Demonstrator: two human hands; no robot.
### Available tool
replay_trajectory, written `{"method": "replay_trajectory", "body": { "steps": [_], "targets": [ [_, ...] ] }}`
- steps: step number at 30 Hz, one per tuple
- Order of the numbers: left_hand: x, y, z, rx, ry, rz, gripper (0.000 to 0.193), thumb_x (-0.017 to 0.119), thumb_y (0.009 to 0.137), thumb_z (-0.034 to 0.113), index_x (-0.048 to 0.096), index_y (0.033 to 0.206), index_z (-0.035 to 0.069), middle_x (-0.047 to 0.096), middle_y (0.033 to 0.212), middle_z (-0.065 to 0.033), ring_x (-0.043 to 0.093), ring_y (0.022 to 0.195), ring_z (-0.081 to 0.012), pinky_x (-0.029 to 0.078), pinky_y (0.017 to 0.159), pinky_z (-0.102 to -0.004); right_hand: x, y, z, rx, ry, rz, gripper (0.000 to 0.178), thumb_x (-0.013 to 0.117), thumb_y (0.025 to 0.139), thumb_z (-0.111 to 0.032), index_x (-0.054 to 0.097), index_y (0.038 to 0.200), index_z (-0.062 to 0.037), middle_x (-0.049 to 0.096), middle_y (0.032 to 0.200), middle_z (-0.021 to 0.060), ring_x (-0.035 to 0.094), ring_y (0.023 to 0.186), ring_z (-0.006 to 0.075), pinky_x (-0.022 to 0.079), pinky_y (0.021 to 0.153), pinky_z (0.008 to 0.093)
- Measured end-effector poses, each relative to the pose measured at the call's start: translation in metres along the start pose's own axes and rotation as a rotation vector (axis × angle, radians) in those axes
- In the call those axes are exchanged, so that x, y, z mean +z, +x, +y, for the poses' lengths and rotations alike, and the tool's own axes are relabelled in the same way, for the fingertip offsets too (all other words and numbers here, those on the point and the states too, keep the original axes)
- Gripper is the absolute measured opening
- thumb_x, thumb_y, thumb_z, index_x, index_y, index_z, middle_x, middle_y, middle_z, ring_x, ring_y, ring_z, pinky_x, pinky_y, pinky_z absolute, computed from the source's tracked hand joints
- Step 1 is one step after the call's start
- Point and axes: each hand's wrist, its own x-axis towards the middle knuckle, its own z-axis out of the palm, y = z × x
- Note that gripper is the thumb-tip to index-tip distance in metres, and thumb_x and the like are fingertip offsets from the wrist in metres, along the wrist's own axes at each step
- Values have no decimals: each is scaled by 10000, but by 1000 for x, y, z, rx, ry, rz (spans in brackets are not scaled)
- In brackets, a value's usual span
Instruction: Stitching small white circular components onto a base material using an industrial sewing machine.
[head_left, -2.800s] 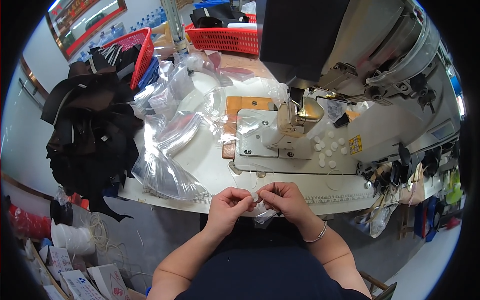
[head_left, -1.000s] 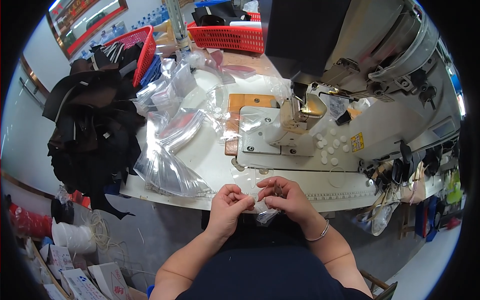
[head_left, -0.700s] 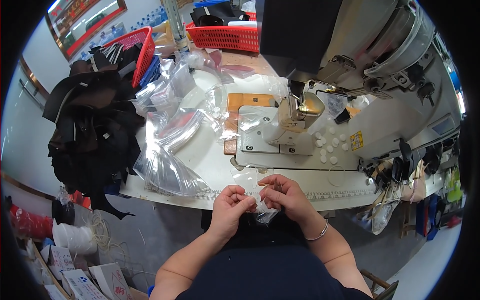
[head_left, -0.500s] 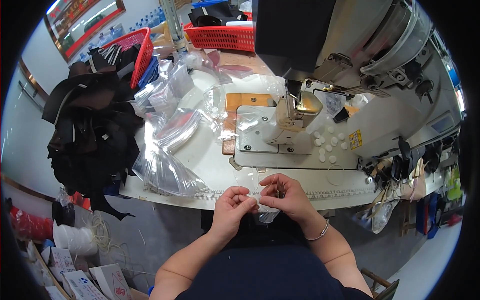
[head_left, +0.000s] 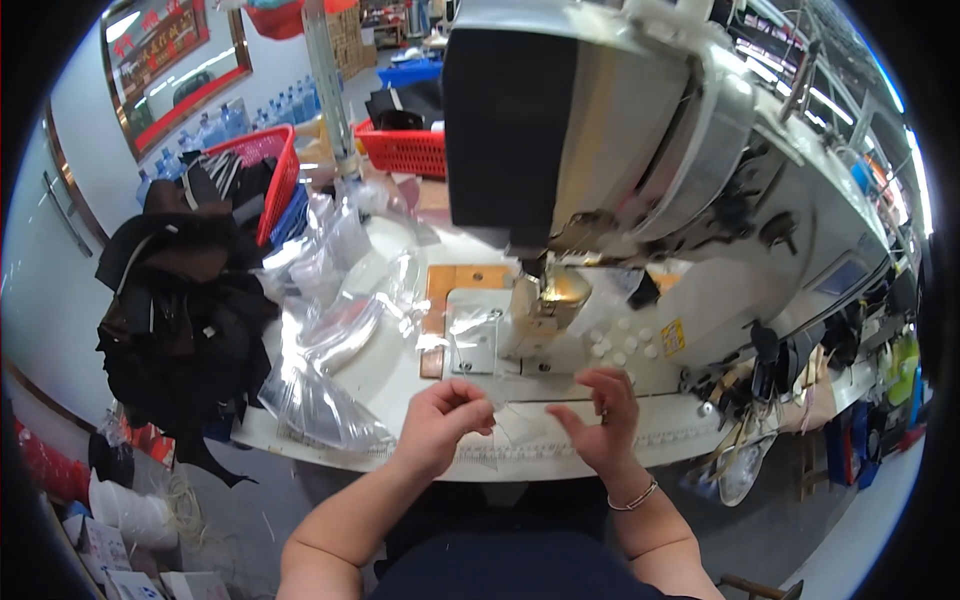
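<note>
Over the table's front edge, my left hand [head_left: 445, 428] is closed in a pinch. A thin, pale strand shows beside its fingertips, but what the fingers hold is too small to make out. To its right, my right hand [head_left: 607, 428] is open, thumb and fingers apart, with nothing visible between them. Just beyond both hands stands a sewing machine [head_left: 610, 130] with a metal plate [head_left: 473, 345] around its narrow post [head_left: 540, 330]. Several small white discs [head_left: 618, 358] lie on the table right of the post.
Clear plastic bags [head_left: 325, 405] cover the table's left part. Black fabric pieces [head_left: 180, 330] hang over the left edge, by a red basket [head_left: 285, 190]. Another red basket [head_left: 405, 150] stands at the back. A ruler strip [head_left: 540, 452] runs along the front edge. Bundled items hang at right.
My hands have come apart; the right one has opened and moved right, the left keeps its pinch. The view has tilted up, showing more of the room behind.
</note>
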Motion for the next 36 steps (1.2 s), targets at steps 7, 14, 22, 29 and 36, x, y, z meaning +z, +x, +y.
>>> {"method": "replay_trajectory", "body": {
  "steps": [7,14,22,29,36],
  "targets": [
    [27,31,37,-85,-211,-115,107,609,796,65,547,873,25,583,746,-71,577,663,-163,476,604,-272,15,60,10,-429,-226,120,374,773,614,-105,593,941,-80,562,964,79,533,750,201,437,614,281],
    [31,42,48,-206,-263,-135,103,606,796,97,537,861,58,564,731,-35,581,661,-133,482,597,-243,8,71,4,-440,-162,141,250,717,622,-11,615,844,-65,587,839,36,534,713,218,446,613,298],
    [26,64,53,-336,-183,-101,107,621,772,101,552,847,69,567,743,-7,571,662,-110,467,597,-219,-14,84,6,-698,-502,182,266,658,619,-82,651,884,-101,596,912,11,539,766,182,436,617,260],
    [33,82,69,-369,-30,-94,98,608,763,92,552,836,56,563,689,-23,565,621,-108,459,551,-215,-20,94,1,-604,-514,90,232,632,619,-103,609,849,-84,569,910,3,547,810,167,432,621,277],
    [38,110,85,-295,150,-108,118,586,783,69,600,848,-28,601,745,-67,601,648,-126,516,616,-222,-18,110,17,-533,-515,74,278,597,544,18,617,808,-68,586,822,26,535,717,227,446,596,318]
  ]
}}
